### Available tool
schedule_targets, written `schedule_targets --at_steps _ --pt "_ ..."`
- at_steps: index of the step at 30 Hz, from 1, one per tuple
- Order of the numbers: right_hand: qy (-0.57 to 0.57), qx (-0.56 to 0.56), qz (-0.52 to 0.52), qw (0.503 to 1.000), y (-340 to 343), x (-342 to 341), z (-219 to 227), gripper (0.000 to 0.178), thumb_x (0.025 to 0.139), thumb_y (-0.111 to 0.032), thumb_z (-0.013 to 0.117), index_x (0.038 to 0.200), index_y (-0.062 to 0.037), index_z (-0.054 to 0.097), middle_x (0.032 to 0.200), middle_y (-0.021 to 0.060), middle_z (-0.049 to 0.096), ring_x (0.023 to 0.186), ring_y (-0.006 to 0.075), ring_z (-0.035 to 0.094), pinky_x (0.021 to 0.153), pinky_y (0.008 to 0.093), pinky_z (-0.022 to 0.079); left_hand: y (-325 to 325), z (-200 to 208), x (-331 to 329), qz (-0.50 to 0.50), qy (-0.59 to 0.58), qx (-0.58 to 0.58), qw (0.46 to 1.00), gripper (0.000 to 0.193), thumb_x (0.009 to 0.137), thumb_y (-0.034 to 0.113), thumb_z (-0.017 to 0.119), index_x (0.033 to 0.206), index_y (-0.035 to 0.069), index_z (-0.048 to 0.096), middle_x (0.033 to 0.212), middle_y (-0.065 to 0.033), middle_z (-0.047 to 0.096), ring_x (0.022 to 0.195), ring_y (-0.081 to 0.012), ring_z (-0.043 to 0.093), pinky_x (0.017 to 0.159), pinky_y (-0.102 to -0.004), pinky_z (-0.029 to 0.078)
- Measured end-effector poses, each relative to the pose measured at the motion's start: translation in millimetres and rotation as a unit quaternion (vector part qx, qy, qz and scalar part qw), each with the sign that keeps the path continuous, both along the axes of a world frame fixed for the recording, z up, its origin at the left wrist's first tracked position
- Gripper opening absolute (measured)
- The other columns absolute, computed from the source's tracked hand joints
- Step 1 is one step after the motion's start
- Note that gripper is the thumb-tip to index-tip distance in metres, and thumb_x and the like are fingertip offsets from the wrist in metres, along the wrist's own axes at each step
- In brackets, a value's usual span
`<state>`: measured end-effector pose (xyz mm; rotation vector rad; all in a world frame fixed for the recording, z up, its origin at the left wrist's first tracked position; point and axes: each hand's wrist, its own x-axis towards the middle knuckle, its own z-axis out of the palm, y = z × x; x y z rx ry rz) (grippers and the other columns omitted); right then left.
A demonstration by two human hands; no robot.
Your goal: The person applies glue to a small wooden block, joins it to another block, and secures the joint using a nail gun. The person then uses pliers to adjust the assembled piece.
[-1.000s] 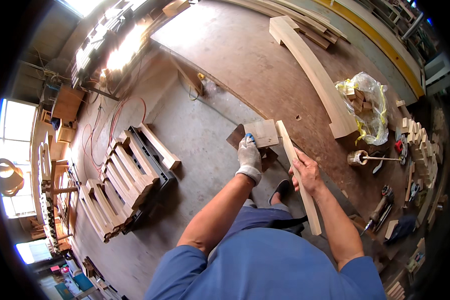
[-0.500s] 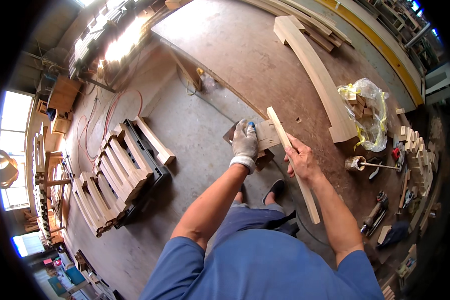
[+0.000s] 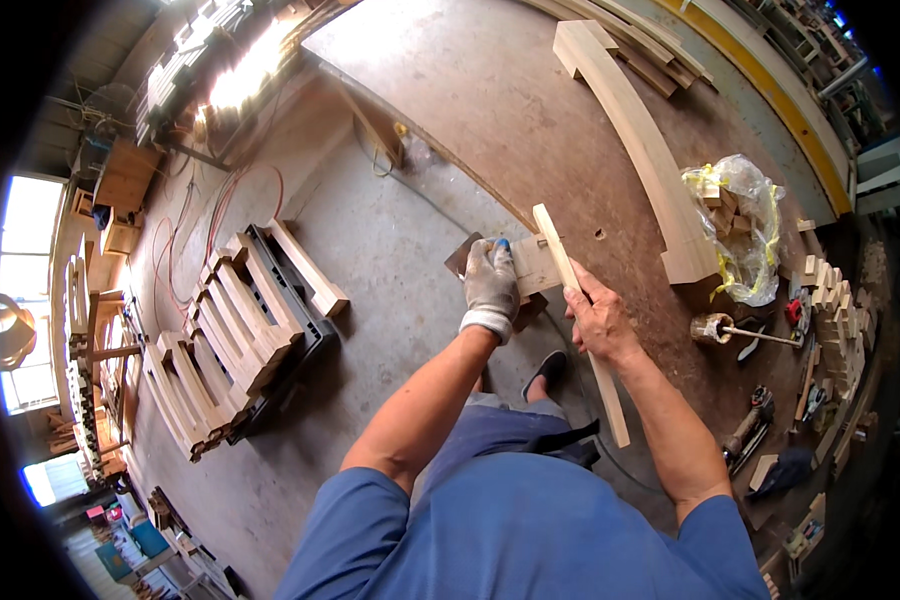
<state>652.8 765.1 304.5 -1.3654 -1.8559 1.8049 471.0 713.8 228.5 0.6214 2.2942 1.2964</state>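
My left hand (image 3: 491, 282), in a white work glove with a blue-marked fingertip, lies closed over a pale flat wooden board (image 3: 537, 266) at the table's near corner. Its fingers partly cover that board, and a darker brown piece (image 3: 461, 254) juts out on the far left side. In my bare right hand (image 3: 604, 318) is a long narrow wooden strip (image 3: 610, 405), gripped near its middle. The strip slants from beside the board down toward my body, its upper end crossing the board's right edge.
A large curved wooden piece (image 3: 642, 150) rests on the brown table (image 3: 450, 90). Beside it are a plastic bag (image 3: 760, 240) of wood blocks and a pot (image 3: 711, 328) with a stick. Hand tools (image 3: 750, 425) lie at right. Wooden frame parts (image 3: 225, 340) are stacked on a black pallet at left.
The strip's lower end has swung slightly left in my right hand. My left hand stays on the board. The surroundings have shifted a little in view.
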Motion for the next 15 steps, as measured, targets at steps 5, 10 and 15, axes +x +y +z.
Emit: schedule_targets --at_steps 5,10,15 --pt "-0.039 0.066 0.016 0.997 3 -3 -3 0.051 0.108 -0.025 0.056 0.157 -0.0131 0.051 0.086 0.0132 0.069 0.065 0.0214 0.068 0.062 0.0362 0.057 0 2 1 0.006 -0.006 -0.013 1.000 0.029 0.107 0.032 0.060 0.113 0.005 0.067 0.105 -0.0231 0.073 0.097 -0.0428 0.070 0.087 -0.0487 0.054" --pt "-0.031 0.216 0.025 0.976 -10 8 -25 0.050 0.108 -0.022 0.055 0.157 -0.0131 0.051 0.075 0.0132 0.066 0.058 0.0179 0.064 0.057 0.0366 0.055 2 7 7 0.024 0.011 -0.006 1.000 0.028 0.107 0.031 0.059 0.109 0.003 0.065 0.102 -0.0248 0.072 0.095 -0.0447 0.068 0.085 -0.0502 0.053" --pt "-0.079 0.147 0.042 0.985 -69 77 -21 0.049 0.106 -0.022 0.057 0.151 -0.0036 0.055 0.078 0.0190 0.067 0.069 0.0312 0.069 0.070 0.0421 0.057 -2 9 6 0.016 0.012 -0.021 1.000 0.029 0.107 0.032 0.060 0.107 0.004 0.064 0.099 -0.0261 0.071 0.092 -0.0466 0.067 0.084 -0.0523 0.052"
